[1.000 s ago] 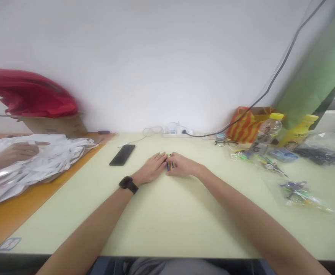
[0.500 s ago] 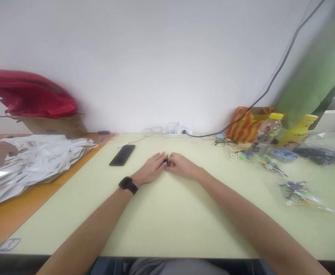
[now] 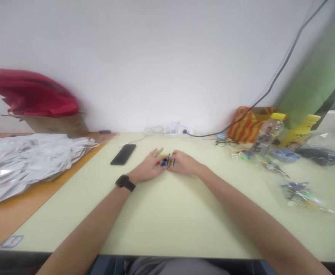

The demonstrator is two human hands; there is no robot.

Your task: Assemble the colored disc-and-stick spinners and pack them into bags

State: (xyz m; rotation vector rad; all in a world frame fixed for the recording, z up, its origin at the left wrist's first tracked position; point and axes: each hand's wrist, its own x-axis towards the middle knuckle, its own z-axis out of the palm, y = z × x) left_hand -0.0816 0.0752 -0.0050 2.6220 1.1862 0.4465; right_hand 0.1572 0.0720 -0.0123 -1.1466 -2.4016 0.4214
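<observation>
Several small coloured plastic pieces (image 3: 164,162), in red, blue, black, green and yellow, are bunched between my hands at the middle of the table. Their exact kind is too small to make out. My left hand (image 3: 151,165), with a ring and a black watch (image 3: 125,182) on the wrist, has its fingers spread around the left side of the bunch. On the other side, the fingers of my right hand (image 3: 181,162) are curled in and pinch the pieces, hiding part of them.
A black phone (image 3: 123,154) lies left of my hands. White bags (image 3: 33,164) are heaped at far left, near a red bag (image 3: 38,95) on a carton. At right are glasses (image 3: 227,143), bottles (image 3: 270,131) and clear packets of coloured parts (image 3: 301,193). A power strip (image 3: 174,130) sits behind.
My left hand has loosened and its fingers have spread, so more of the coloured pieces show. The right hand stays in place. Another person's hand at the far left has left the view.
</observation>
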